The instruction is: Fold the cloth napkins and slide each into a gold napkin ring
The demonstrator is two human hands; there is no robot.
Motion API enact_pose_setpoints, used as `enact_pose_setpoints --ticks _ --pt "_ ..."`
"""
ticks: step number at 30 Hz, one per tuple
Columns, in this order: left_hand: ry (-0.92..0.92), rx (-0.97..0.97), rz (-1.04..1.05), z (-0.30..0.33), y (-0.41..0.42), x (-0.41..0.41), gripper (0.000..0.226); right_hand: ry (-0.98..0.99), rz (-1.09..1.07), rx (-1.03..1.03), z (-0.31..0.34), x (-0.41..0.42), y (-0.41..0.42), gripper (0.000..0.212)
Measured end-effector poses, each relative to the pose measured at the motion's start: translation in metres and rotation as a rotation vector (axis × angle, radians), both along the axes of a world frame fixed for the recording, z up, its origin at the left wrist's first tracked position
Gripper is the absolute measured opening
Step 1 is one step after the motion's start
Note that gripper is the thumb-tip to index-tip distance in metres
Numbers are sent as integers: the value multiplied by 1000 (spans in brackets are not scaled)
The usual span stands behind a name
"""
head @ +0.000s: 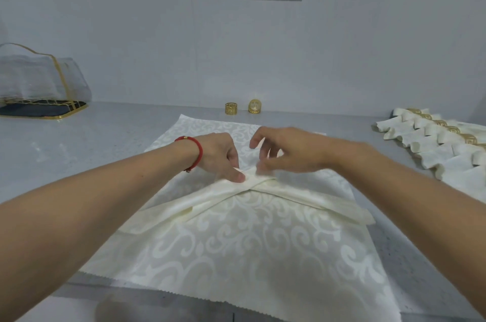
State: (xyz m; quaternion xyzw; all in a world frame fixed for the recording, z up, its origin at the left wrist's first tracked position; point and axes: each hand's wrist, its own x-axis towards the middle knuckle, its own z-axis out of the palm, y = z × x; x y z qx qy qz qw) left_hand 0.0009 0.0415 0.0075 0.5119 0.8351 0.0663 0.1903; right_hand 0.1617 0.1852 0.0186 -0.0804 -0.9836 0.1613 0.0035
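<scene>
My left hand (pixel 219 156) pinches the folded napkin (pixel 252 191) at its crossed peak, on the patterned cloth (pixel 236 248). My right hand (pixel 286 149) hovers just beside, fingers loosely curled, holding nothing. Two gold rings (pixel 231 108) stand well beyond.

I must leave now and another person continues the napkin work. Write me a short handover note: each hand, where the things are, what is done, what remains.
Left hand: thumb and fingers pinch the folded napkin at its crossing point.
Right hand: fingers loosely curled at the same point; whether it has a grip on the cloth cannot be told.
The napkin is a narrow band, its two ends crossed, lying on a patterned cloth on the table.
Two loose rings stand behind, near the wall.
Done: a row of ringed napkins on the right.
Left: finish this fold and slide it into a ring.
</scene>
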Motion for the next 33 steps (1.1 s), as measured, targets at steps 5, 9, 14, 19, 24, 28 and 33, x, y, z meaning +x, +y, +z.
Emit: enact_pose_setpoints --ticks 5,9,14,19,24,28,33 --pt "-37 -66 1 3 5 -3 34 96 11 188 -42 3 -12 44" --pt "12 -79 -40 4 7 -3 30 248 19 246 -53 5 -11 37" --pt "110 -83 -81 -3 14 3 19 212 56 314 -57 3 -7 28" --pt "92 119 -90 -14 11 10 20 190 68 234 -52 -2 -5 21" --pt "33 333 -84 -24 2 15 12 211 60 154 -54 -8 -2 10" --pt "35 356 -122 -23 0 17 16 230 55 85 -50 -12 0 5" --pt "181 326 -127 -21 9 27 25 236 -7 -10 -50 -16 3 10"
